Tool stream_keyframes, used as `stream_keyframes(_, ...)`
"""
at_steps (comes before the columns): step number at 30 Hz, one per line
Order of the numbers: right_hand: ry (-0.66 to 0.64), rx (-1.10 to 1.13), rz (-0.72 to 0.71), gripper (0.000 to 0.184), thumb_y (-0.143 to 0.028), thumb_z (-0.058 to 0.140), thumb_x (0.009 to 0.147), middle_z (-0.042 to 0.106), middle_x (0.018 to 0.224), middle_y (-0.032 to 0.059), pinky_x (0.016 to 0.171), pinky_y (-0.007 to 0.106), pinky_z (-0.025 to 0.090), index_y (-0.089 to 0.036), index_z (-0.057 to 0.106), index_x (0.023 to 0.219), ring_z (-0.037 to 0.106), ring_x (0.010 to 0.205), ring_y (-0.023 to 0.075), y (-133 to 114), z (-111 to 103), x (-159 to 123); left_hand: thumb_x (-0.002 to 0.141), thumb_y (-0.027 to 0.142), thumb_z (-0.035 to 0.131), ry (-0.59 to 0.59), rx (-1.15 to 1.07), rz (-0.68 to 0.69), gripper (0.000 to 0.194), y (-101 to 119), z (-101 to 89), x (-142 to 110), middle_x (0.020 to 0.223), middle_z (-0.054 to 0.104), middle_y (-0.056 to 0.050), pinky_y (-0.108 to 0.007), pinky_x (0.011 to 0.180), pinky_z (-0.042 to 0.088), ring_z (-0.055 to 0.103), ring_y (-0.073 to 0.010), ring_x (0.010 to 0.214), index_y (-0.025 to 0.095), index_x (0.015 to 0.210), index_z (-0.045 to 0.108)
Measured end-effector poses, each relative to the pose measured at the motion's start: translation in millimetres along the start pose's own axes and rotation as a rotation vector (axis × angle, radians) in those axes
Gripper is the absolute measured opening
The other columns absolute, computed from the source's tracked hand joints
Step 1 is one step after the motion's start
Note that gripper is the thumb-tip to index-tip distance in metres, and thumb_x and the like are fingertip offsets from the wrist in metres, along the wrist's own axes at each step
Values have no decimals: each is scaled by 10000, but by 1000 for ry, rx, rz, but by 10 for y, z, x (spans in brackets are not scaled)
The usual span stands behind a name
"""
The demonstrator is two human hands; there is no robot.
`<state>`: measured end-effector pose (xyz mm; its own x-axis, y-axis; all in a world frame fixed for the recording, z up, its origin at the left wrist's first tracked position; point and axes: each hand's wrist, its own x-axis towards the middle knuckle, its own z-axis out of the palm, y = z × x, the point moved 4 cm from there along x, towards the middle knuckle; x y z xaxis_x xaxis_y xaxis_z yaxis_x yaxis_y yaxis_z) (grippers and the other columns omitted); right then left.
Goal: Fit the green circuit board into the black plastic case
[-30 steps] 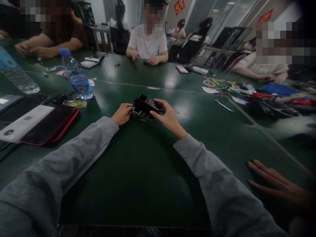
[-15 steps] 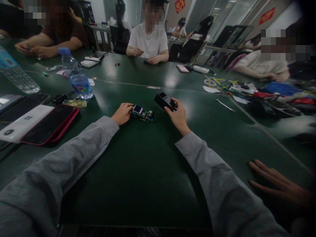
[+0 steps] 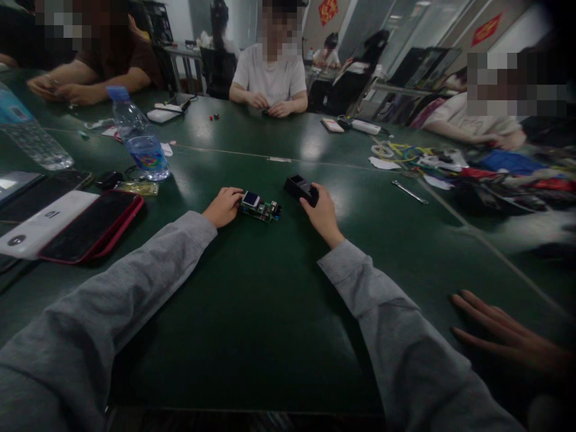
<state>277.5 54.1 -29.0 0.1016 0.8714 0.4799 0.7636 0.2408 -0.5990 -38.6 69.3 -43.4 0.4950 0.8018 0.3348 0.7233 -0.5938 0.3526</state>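
A green circuit board (image 3: 264, 211) with a small white-framed screen lies flat on the dark green table (image 3: 243, 312). At the board's left end, my left hand (image 3: 224, 207) has its fingers closed on the edge. To the right of the board is a small black plastic case (image 3: 297, 187) with a rectangular window in its face. My right hand (image 3: 326, 215) grips this case by its right end, thumb on the near side. The case sits low, at or just above the table top; its right end is partly hidden by my fingers.
A water bottle (image 3: 141, 144) and several phones (image 3: 90, 228) stand and lie to the left. A wrench (image 3: 409, 192) and a heap of cables (image 3: 450, 162) lie at right. Another person's hand (image 3: 508, 330) rests at lower right. A person in white (image 3: 270, 78) sits opposite.
My right hand has lowered and levelled the black case, turning its face. My left hand and the board have not moved. The person opposite has brought one hand down towards the other.
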Motion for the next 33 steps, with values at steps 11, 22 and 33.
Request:
stream_keyframes(11, -9, 10, -10, 554, -250, 654, 890, 614, 1412, 216, 1130, 584, 498, -128, 552, 1421, 606, 1320, 364, 3, 6, -1, 946, 70, 484, -21, 10, -22, 379, 26, -25, -3, 1409, 617, -140, -570, 1186, 428, 525, -305, 1342, 150, 1263, 675)
stream_keyframes(22, 10, -13, -6, 537, -268, 657, 883, 619, 1378, 203, 1121, 611, 496, -150, 576, 1401, 611, 1294, 361, -14, 2, -1, 940, 61, 491, -19, 1, -15, 385, 33, -34, -9, 1401, 623, -132, -573, 1183, 431, 523, -303, 1344, 158, 1262, 679)
stream_keyframes(33, 85, 223, 23, 580, -372, 708, 840, 677, 1345, 184, 1098, 592, 511, -165, 590, 1369, 663, 1218, 330, -151, -142, 117, 920, 58, 501, -1, -8, 3, 392, -22, 13, 1, 1387, 628, -133, -576, 1173, 433, 529, -299, 1333, 167, 1252, 680)
